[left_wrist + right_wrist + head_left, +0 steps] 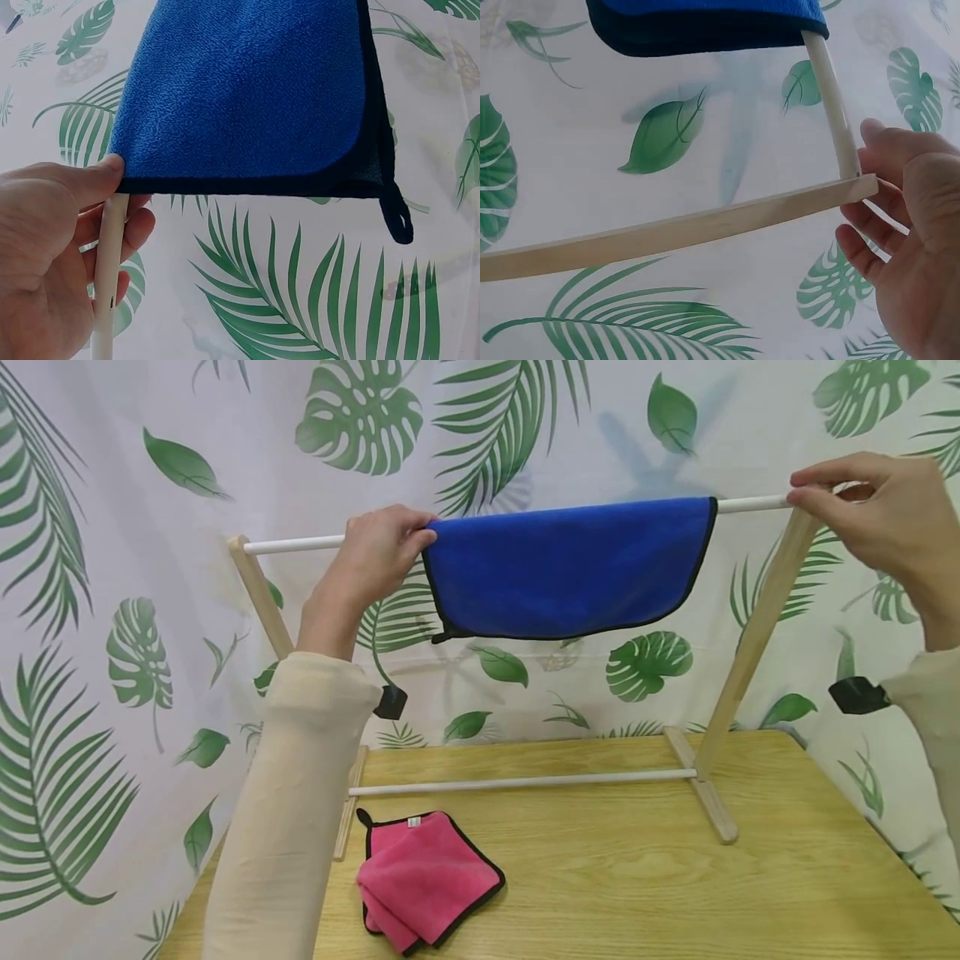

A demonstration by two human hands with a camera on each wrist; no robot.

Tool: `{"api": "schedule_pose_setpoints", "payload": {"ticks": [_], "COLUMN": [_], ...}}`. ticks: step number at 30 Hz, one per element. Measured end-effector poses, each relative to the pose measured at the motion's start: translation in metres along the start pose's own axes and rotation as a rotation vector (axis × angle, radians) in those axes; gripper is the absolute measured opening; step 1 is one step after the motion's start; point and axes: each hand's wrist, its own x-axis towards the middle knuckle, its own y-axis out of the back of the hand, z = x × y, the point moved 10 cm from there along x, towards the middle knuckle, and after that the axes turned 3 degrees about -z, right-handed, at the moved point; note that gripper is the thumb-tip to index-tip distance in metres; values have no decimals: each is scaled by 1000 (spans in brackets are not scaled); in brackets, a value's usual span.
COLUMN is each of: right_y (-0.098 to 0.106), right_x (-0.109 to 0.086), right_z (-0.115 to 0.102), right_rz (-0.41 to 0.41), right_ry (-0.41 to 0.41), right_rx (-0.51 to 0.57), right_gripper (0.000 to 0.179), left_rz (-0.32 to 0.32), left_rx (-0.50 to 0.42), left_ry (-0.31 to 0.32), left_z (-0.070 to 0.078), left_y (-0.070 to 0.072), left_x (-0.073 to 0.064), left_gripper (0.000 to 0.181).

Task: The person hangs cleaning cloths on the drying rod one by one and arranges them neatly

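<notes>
A blue towel (570,572) with black edging hangs folded over the white top rod of a wooden rack (765,618). At the towel's left edge my left hand (378,552) pinches the cloth against the rod; in the left wrist view the thumb presses the towel (247,97) and the fingers lie behind the rod (110,262). My right hand (888,510) grips the rack's top right corner, where rod and post meet. The right wrist view shows its thumb and fingers about the end of the wooden post (705,225), apart from the towel.
A pink towel (442,877) with black edging lies partly folded on the wooden table (637,877), left of the middle. A white lower rod (525,783) joins the rack's feet. Behind hangs a leaf-patterned curtain (172,635).
</notes>
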Motion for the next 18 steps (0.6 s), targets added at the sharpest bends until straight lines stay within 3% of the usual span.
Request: {"api": "schedule_pose_setpoints", "payload": {"ticks": [5,11,18], "right_y": [-6,-10,-13], "right_x": [0,0,0], "right_z": [15,18,16], "right_rz": [3,40,0], "right_ry": [-5,35,43], "right_rx": [142,375,421], "right_gripper": [34,27,21], "left_rz": [13,28,36], "left_rx": [27,51,49], "left_ry": [-2,-6,4], "left_z": [-1,2,1], "left_y": [-2,-1,0], "left_x": [-1,-3,-6], "left_gripper": [34,36,38]}}
